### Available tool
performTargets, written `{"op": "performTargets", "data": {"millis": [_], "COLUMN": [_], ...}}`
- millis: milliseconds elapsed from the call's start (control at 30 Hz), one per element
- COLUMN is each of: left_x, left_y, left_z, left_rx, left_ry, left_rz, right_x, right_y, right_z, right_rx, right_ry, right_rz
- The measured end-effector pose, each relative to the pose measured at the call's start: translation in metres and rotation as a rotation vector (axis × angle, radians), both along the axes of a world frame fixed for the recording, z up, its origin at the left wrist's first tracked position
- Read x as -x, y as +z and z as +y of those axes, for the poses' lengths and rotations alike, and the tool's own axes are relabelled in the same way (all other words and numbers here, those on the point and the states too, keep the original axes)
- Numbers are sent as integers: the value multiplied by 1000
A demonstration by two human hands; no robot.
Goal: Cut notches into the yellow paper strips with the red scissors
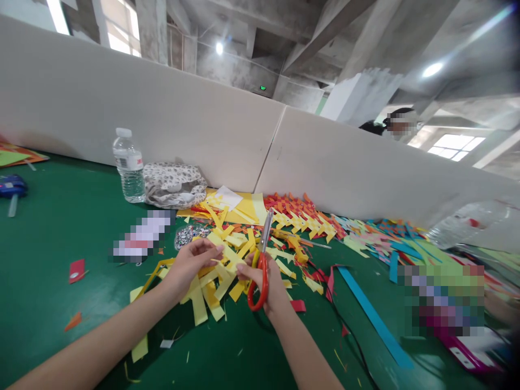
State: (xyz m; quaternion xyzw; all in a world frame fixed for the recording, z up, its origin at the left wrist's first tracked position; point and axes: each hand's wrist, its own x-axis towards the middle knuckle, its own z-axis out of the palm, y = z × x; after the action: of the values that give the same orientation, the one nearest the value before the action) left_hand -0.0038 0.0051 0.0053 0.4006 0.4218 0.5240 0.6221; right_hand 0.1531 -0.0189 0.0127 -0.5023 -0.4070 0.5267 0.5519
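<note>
A yellow paper strip lies between the two hands, above the middle of a loose heap of cut strips. The left hand pinches it from the left, thumb and fingers drawn together. The right hand grips the scissors (handles red outside, yellow within), their blades pointing to the far side; its thumb and fingertip come to the strip's right end, though whether they pinch it I cannot tell.

Just beyond the left hand sits a clear bag of small black-and-white beads or eyes. Farther back, sheets of yellow paper lie under a white scrap, and to their right are red and orange woven paper and a yellow woven piece. A yellow tool rests to the right of the scissors, near a black cord.

A long blue strip slants toward the near right of the green worktop. On the far left, a water bottle stands upright beside a patterned cloth pouch, with a red tag nearer. Behind runs a white partition; a person shows over it at right.
</note>
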Motion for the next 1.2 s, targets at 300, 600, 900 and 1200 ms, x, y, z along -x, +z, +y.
{"op": "performTargets", "data": {"millis": [300, 600, 900, 1200], "left_x": [-3, 14, 6, 3], "left_y": [-3, 5, 5, -7], "left_z": [-2, 11, -3, 2], "left_rx": [4, 27, -171, -201], "left_ry": [-133, -265, -536, -417], "left_rz": [121, 88, 443, 425], "right_x": [-14, -13, -6, -3], "right_y": [-7, 1, -7, -7], "right_z": [9, 5, 5, 5], "right_rx": [-82, -123, -96, -95], "right_ry": [-245, -127, 145, 121], "right_rz": [83, 153, -51, -53]}}
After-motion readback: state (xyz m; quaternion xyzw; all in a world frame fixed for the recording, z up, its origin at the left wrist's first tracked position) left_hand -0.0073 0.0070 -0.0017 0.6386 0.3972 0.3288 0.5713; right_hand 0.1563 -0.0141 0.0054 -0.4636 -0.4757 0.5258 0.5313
